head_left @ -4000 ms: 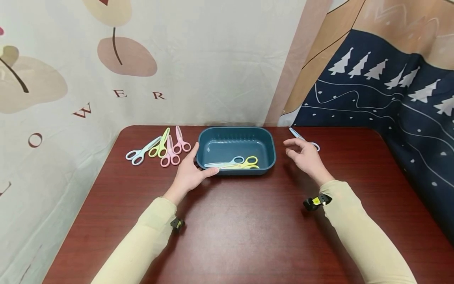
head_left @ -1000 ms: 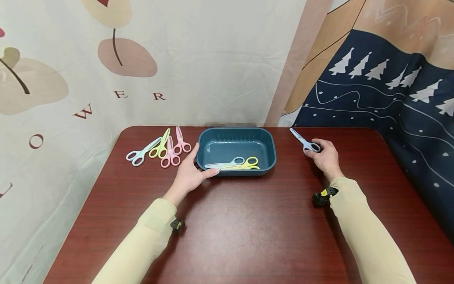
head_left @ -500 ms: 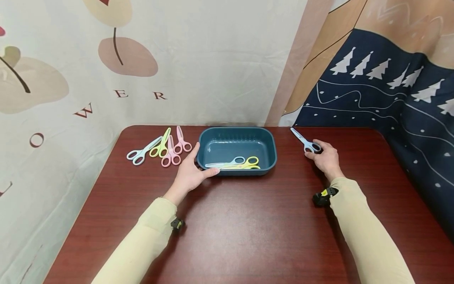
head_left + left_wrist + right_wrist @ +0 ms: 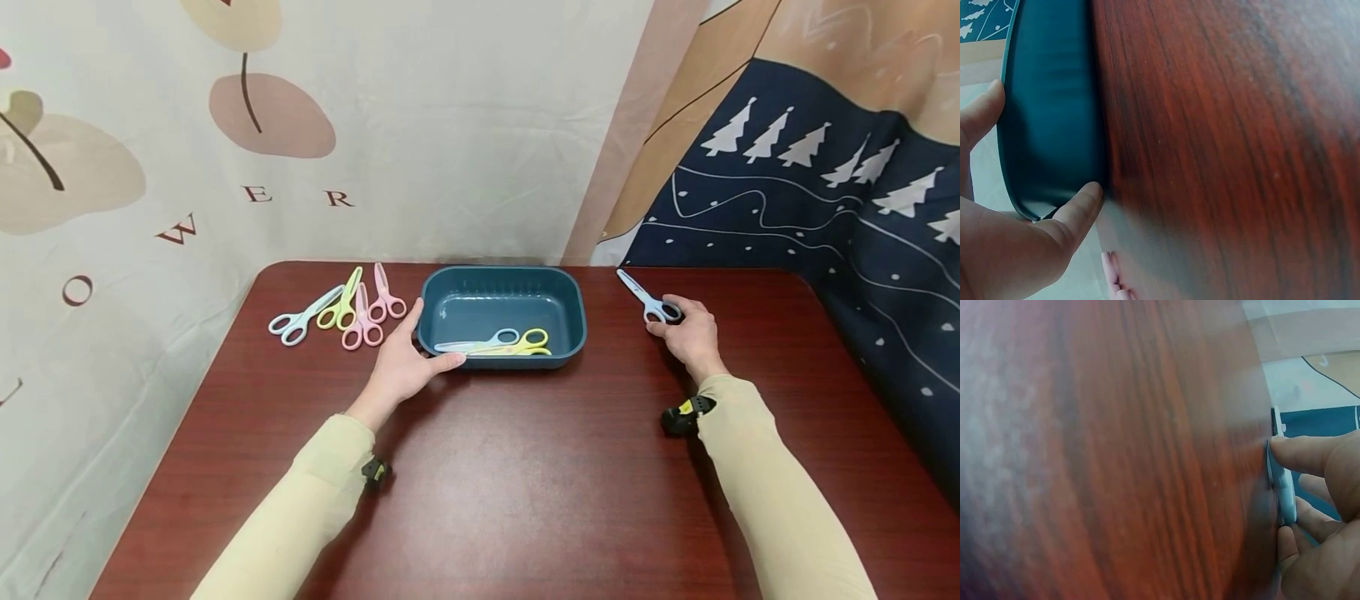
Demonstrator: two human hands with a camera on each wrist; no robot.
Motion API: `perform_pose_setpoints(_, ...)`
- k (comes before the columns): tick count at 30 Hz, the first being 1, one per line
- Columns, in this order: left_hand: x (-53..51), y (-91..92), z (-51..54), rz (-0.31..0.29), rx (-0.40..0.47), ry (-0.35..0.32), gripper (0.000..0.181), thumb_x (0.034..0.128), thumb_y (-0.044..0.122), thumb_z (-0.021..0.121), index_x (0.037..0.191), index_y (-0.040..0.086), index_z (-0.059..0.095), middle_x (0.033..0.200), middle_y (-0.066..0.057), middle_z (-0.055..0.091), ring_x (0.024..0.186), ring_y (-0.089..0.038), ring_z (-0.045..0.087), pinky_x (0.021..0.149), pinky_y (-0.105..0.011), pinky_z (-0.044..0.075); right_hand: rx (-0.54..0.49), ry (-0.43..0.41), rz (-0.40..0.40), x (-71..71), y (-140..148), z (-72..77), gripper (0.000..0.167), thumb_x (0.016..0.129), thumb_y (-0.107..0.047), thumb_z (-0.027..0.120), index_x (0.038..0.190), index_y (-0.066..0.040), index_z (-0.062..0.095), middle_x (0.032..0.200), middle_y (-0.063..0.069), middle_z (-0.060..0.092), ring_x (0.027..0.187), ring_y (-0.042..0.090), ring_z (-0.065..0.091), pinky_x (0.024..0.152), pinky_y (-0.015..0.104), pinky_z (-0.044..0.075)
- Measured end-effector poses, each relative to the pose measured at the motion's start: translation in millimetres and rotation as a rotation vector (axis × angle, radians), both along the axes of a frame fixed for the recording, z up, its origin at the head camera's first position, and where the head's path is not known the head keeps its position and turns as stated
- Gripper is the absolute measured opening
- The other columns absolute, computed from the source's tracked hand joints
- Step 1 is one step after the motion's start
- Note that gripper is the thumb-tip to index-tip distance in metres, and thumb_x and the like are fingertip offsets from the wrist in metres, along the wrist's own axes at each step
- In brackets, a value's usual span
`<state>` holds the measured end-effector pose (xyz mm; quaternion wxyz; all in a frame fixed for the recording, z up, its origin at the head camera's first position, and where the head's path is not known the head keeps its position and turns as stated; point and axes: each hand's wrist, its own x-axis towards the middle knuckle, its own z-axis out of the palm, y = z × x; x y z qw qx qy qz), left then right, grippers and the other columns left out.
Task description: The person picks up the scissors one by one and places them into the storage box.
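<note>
Head view gives the whole dark teal tray, with blue scissors and yellow scissors along its front wall. Left wrist view adds that the left hand has its grip wide, one fingertip low on the tray's outside wall. Right wrist view shows the right hand in a narrow grip, pinching the lone pair of scissors by the handles. Its tip nears the worktop's back edge; a broad stretch of wood runs between the forearms.
</note>
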<state>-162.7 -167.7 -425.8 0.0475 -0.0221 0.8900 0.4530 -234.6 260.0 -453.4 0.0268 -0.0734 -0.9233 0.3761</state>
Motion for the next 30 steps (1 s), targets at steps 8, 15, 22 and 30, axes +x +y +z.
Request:
perform_pose_setpoints(8, -1.2, 0.0, 0.1, -0.003, 0.005, 0.008, 0.113, 0.0819, 0.036, 0.088, 0.166, 0.011, 0.018, 0.166, -0.018, 0.032, 0.149, -0.032, 0.038, 0.121, -0.048, 0.034, 0.001, 0.069, -0.021, -0.9, -1.3, 2.3, 0.061, 0.088, 0.0, 0.077, 0.144, 0.005, 0.054, 0.144, 0.032, 0.045, 0.13, 0.048, 0.044, 0.112, 0.057, 0.036)
perform_pose_setpoints(15, -0.5, -1.0, -0.6, -0.004, 0.012, 0.01, 0.113, 0.0814, 0.035, 0.089, 0.166, 0.01, 0.018, 0.165, -0.019, 0.034, 0.148, -0.033, 0.04, 0.12, -0.049, 0.034, -0.002, 0.126, -0.037, -1.0, -2.6, 4.6, 0.059, 0.084, 0.011, 0.072, 0.141, 0.005, 0.057, 0.141, 0.032, 0.049, 0.129, 0.047, 0.047, 0.11, 0.055, 0.038)
perform_pose_setpoints(22, -0.1, -0.5, -0.2, 0.001, 0.01, -0.005, 0.113, 0.0818, 0.036, 0.088, 0.166, 0.011, 0.017, 0.165, -0.019, 0.034, 0.147, -0.033, 0.04, 0.12, -0.049, 0.035, 0.02, 0.146, -0.053, 1.0, -2.8, 9.4, 0.056, 0.084, 0.011, 0.068, 0.139, 0.008, 0.056, 0.133, 0.035, 0.051, 0.121, 0.05, 0.048, 0.103, 0.056, 0.038)
perform_pose_setpoints(30, -0.7, -0.1, -0.8, 0.0, 0.012, 0.02, 0.113, 0.0809, 0.035, 0.089, 0.166, 0.008, 0.019, 0.166, -0.018, 0.033, 0.148, -0.032, 0.04, 0.12, -0.047, 0.034, 0.004, 0.095, -0.075, 2.3, -1.6, 11.7, 0.051, 0.087, 0.01, 0.062, 0.138, 0.009, 0.057, 0.127, 0.032, 0.065, 0.12, 0.046, 0.056, 0.103, 0.053, 0.042)
